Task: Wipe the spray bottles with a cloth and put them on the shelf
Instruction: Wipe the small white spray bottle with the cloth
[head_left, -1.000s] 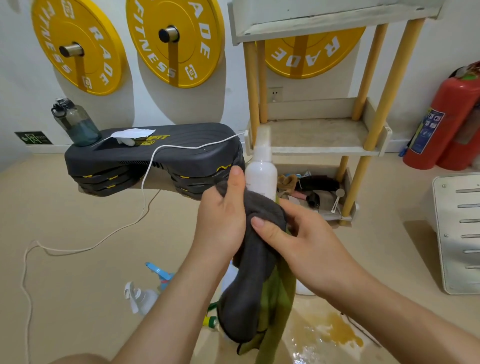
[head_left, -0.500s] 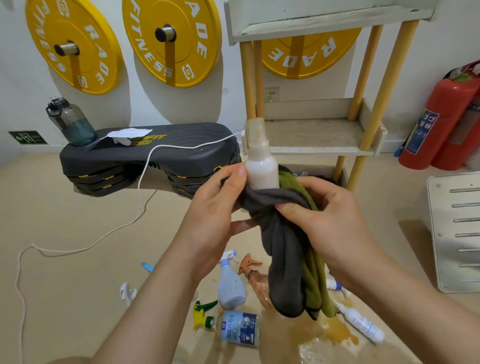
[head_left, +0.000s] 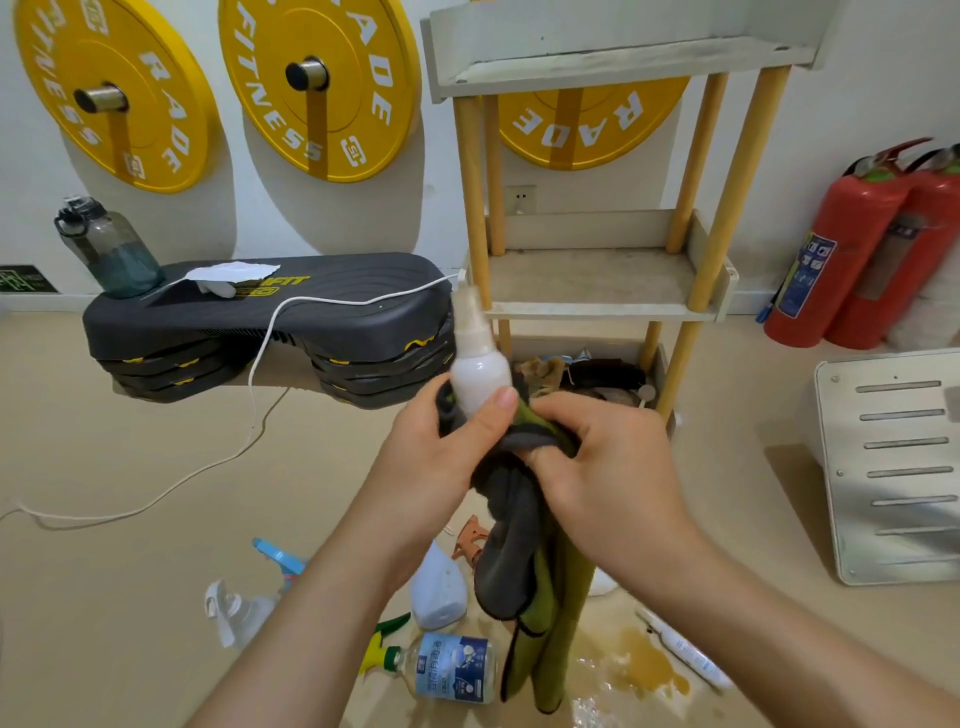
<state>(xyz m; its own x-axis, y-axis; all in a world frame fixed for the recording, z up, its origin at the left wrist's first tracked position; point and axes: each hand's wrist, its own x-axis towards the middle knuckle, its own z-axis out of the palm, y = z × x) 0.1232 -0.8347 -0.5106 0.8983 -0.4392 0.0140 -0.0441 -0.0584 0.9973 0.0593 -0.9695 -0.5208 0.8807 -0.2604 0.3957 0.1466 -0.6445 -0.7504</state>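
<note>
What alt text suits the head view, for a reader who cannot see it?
A left hand holds a small white spray bottle while the right hand grips a grey-and-green cloth wrapped round its base. Other spray bottles lie on the wet floor before a wooden shelf.

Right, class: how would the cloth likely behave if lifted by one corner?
Probably floppy: the cloth wraps the spray bottle and hangs in loose folds below the right hand. Likely light, since a simple grip carries it. Possibly damp, given the puddle beneath.

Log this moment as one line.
step: wiping | left hand: holds bottle | right hand: grips cloth round it | shelf: middle level bare
</note>
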